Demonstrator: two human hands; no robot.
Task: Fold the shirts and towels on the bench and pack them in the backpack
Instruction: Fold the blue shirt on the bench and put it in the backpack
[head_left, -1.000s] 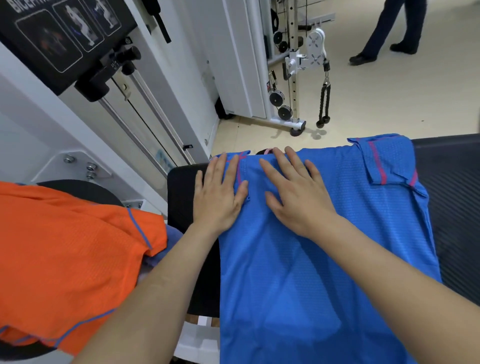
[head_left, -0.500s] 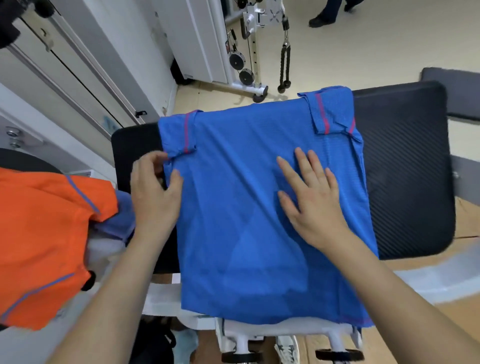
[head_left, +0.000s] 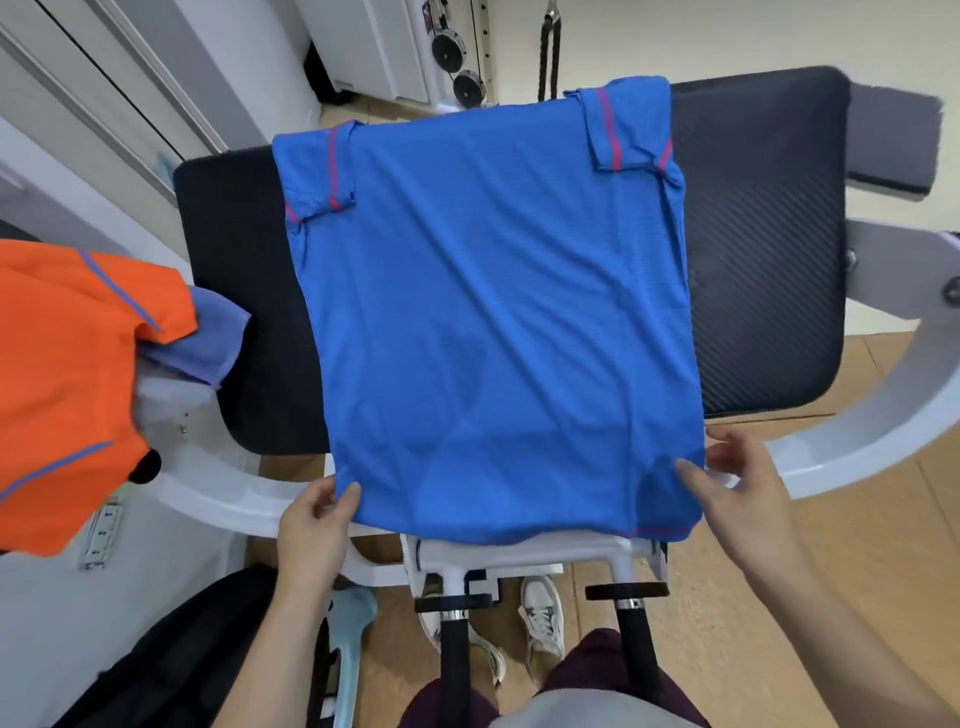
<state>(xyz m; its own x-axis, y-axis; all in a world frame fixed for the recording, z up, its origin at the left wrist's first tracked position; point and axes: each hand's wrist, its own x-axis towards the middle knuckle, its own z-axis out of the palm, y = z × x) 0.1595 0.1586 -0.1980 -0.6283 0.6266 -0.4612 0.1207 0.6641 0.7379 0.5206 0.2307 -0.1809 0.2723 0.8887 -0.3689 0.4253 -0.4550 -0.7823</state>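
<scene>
Nearest, at 6 o'clock: maroon-trousered legs and two white shoes (head_left: 543, 618) on a pale wooden floor (head_left: 857, 571), between two black padded handles (head_left: 456, 649) of a white machine frame (head_left: 883, 431). At 7 o'clock, low down, a black bag-like mass (head_left: 171, 654), kind not discernible, with a light-blue object (head_left: 348, 623) just beside it.

Left hand (head_left: 317, 525) at 7 o'clock, pinching the near left corner of the blue shirt (head_left: 493, 312), thumb on top, fingers beneath. Right hand (head_left: 743, 499) at 5 o'clock, blurred, fingers loosely spread just beside the near right corner, thumb against the hem. Pinching or merely touching: cannot tell.

Centre: black padded table (head_left: 763, 260) carrying the blue shirt, laid flat, both sleeves folded inward at 11 and 1 o'clock, each with pink-red stripes. Near hem hanging past the table's front edge, over the frame.

At 9 o'clock: orange shirt (head_left: 67, 374) with blue piping, lying over part of a lavender towel (head_left: 213, 338), the towel's corner touching the table's left edge.

Farthest, at 12 o'clock: cable pulleys (head_left: 465, 85) and a hanging black rope grip (head_left: 545, 57) before white panels.

Count: two hands, two shirts, one towel, two shoes, two handles.
</scene>
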